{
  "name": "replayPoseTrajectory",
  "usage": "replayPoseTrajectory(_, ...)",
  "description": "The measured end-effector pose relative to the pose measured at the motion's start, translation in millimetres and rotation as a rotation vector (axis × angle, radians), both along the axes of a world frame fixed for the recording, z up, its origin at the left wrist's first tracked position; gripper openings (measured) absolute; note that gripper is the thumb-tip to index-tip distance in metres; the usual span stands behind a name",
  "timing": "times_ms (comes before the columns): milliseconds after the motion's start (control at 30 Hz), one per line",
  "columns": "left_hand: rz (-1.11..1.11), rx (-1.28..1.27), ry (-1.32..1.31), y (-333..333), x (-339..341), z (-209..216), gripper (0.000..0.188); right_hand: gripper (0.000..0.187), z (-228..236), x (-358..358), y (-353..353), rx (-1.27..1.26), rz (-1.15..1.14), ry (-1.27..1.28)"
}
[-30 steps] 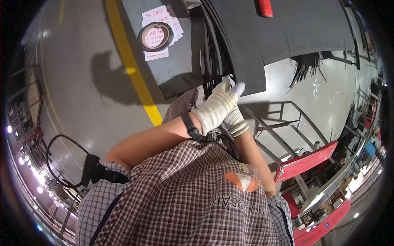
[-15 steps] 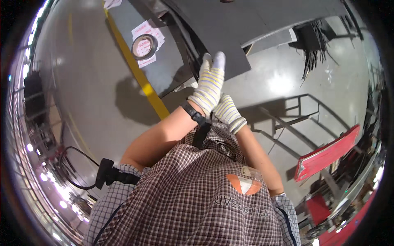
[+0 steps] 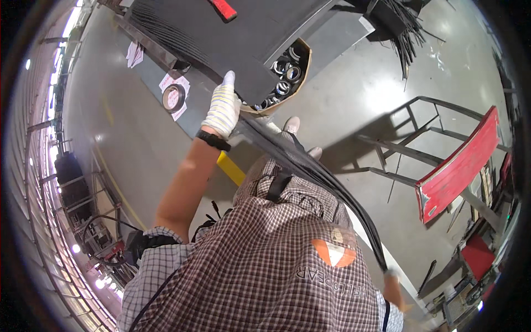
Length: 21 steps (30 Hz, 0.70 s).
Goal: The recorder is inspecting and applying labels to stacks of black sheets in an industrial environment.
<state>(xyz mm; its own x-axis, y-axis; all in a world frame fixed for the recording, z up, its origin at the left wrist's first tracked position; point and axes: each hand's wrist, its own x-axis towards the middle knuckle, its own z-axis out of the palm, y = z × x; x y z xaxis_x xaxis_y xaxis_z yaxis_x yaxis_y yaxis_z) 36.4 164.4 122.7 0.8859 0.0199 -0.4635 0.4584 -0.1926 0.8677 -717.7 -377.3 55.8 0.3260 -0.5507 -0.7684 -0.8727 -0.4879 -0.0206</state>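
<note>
My left hand, in a striped knit glove, is closed at the near corner of a stack of black sheets. Its thumb points away from me along the sheet edge, and the other fingers are partly hidden. Far down at the lower right, my right hand is smeared by motion and partly cut off by my body. It grips one end of long, thin black strips. From there the strips stretch across my front, slightly bowed and blurred, up to beside my left hand.
A cardboard box of tape rolls sits under the sheets' right edge. A tape roll lies on paper labels to the left. A red-handled tool rests on the sheets. At right stands a metal-framed seat with a red panel.
My right hand has swung from beside my left hand down to the lower right, drawing the black strips out. The left hand has shifted left, and the tape box has come into view.
</note>
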Motion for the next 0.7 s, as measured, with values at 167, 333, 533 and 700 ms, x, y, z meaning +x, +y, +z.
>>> replayPoseTrajectory(167, -0.194, 0.278, -0.144, 22, 1, -11, 0.03, 0.026, 80, 78, 37, 0.466, 0.132, 0.946)
replayPoseTrajectory(333, 0.252, -0.452, 0.179, 48, 1, -14, 0.024, 0.017, 24, 259, 81, 0.706, -0.485, 0.129)
replayPoseTrajectory(533, 0.433, -0.298, 0.187, -5, 14, 7, 0.051, 0.019, 13, 415, -8, 0.764, -1.027, -0.136)
replayPoseTrajectory(700, 0.686, -0.266, 0.273, -2, 19, -15, 0.059, 0.012, 64, 584, -78, 0.673, -1.084, -0.118)
